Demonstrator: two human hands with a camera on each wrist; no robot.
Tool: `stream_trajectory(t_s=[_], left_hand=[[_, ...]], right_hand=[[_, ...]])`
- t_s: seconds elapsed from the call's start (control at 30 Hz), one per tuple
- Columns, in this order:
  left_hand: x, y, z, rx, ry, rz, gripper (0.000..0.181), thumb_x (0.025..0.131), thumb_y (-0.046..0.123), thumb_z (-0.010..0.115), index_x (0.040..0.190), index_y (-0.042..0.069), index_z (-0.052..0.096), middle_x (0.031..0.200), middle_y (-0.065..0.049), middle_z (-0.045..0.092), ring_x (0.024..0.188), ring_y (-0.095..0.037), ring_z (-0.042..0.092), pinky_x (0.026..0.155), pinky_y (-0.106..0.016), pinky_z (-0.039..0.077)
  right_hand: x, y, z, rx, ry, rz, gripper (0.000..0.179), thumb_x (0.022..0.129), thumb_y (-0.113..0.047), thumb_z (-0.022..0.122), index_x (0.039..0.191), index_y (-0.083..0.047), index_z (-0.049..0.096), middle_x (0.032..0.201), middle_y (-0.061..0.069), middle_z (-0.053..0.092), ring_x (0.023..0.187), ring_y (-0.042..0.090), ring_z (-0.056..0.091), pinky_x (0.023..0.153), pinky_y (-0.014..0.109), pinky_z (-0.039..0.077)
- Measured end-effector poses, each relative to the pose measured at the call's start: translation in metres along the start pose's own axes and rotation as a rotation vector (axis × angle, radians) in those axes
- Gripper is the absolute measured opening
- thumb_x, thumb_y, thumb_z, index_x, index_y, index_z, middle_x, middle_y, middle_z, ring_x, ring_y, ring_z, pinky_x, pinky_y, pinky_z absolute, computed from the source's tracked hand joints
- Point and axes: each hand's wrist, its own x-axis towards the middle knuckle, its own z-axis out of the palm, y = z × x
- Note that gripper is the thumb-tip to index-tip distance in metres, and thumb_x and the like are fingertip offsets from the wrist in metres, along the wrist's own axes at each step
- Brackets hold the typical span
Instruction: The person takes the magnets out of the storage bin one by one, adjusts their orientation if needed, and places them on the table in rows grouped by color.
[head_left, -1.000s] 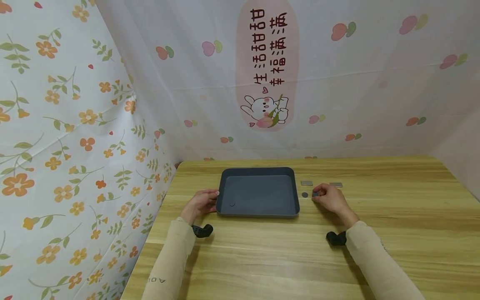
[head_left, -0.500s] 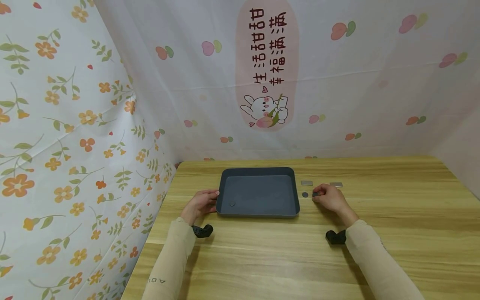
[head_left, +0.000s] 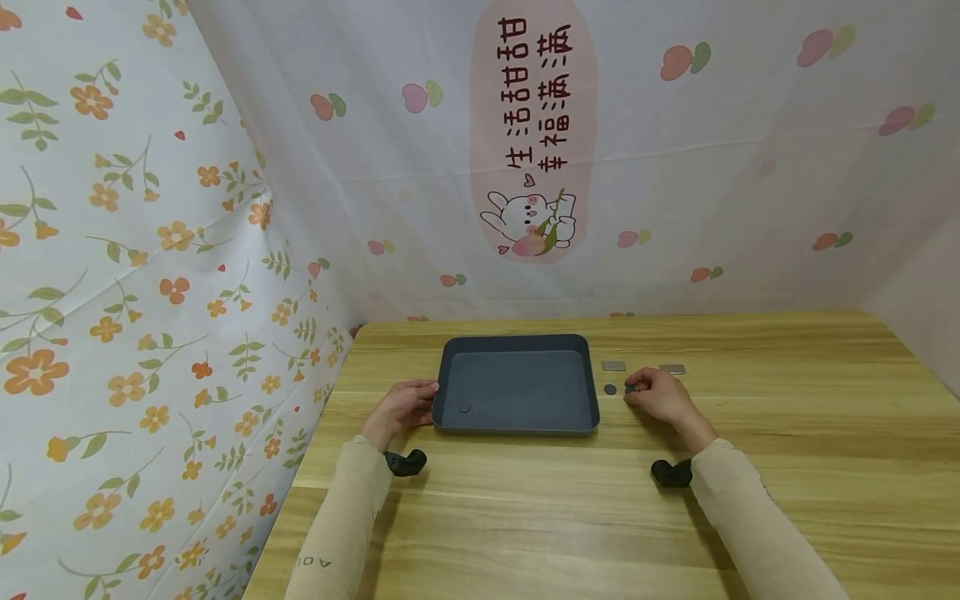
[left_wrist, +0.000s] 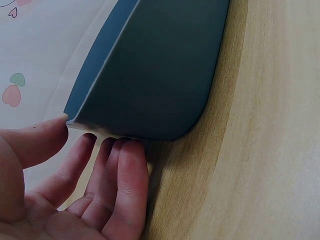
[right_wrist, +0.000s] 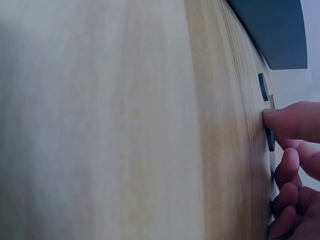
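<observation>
A dark grey-blue rectangular tray [head_left: 517, 392] lies on the wooden table. My left hand [head_left: 400, 408] holds its left side, the thumb at the rim and the other fingers against the outer wall, as the left wrist view shows. Inside the tray, near its front left corner, lies a small dark round disc [head_left: 465, 408]. Right of the tray, my right hand [head_left: 663, 398] pinches another dark disc [right_wrist: 270, 140] at the table surface, partly hidden by the thumb and fingers. A third disc [head_left: 610, 389] lies between that hand and the tray.
Two thin grey rectangular plates lie behind the discs: a left plate [head_left: 613, 366] and a right plate [head_left: 672, 369] just behind my right hand. Patterned cloth [head_left: 420, 208] hangs behind the table [head_left: 540, 517] and along its left side.
My right hand's fingertips have settled slightly closer around the disc. The left hand and the tray stay where they were.
</observation>
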Motion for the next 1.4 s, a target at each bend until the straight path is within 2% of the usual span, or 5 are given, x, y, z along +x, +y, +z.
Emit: stream_trajectory(t_s=[0.53, 0.77, 0.9, 1.4], left_hand=[[-0.0005, 0.0003, -0.0010, -0.007, -0.007, -0.005, 0.043, 0.102, 0.016, 0.048, 0.139, -0.004, 0.045, 0.094, -0.004, 0.064, 0.079, -0.013, 0.061, 0.068, -0.029, 0.052], [-0.0029, 0.0020, 0.0008, 0.018, 0.025, -0.021, 0.042, 0.101, 0.019, 0.050, 0.139, 0.000, 0.048, 0.103, -0.007, 0.064, 0.084, -0.014, 0.061, 0.071, -0.030, 0.053], [-0.0028, 0.0020, 0.0005, 0.030, 0.023, -0.021, 0.042, 0.102, 0.019, 0.050, 0.139, 0.000, 0.048, 0.107, -0.009, 0.064, 0.086, -0.014, 0.062, 0.073, -0.030, 0.053], [-0.0002, 0.0009, -0.0001, 0.013, 0.019, -0.013, 0.040, 0.101, 0.018, 0.051, 0.136, -0.001, 0.050, 0.105, -0.009, 0.064, 0.086, -0.015, 0.061, 0.073, -0.031, 0.053]], right_hand=[[-0.0012, 0.0021, 0.0017, 0.010, 0.004, -0.010, 0.031, 0.089, -0.014, 0.065, 0.112, 0.006, 0.062, 0.090, 0.011, 0.058, 0.077, 0.021, 0.048, 0.067, 0.031, 0.038], [-0.0023, 0.0012, 0.0010, 0.015, -0.001, -0.006, 0.032, 0.089, -0.013, 0.064, 0.113, 0.007, 0.061, 0.088, 0.010, 0.056, 0.076, 0.020, 0.047, 0.066, 0.031, 0.038], [-0.0024, 0.0014, 0.0010, 0.012, 0.001, -0.008, 0.032, 0.089, -0.014, 0.065, 0.113, 0.006, 0.061, 0.089, 0.010, 0.056, 0.077, 0.021, 0.047, 0.067, 0.031, 0.038], [0.0003, 0.0035, -0.0007, 0.037, -0.003, -0.004, 0.032, 0.089, -0.015, 0.065, 0.114, 0.005, 0.061, 0.090, 0.011, 0.057, 0.078, 0.022, 0.049, 0.068, 0.031, 0.039]])
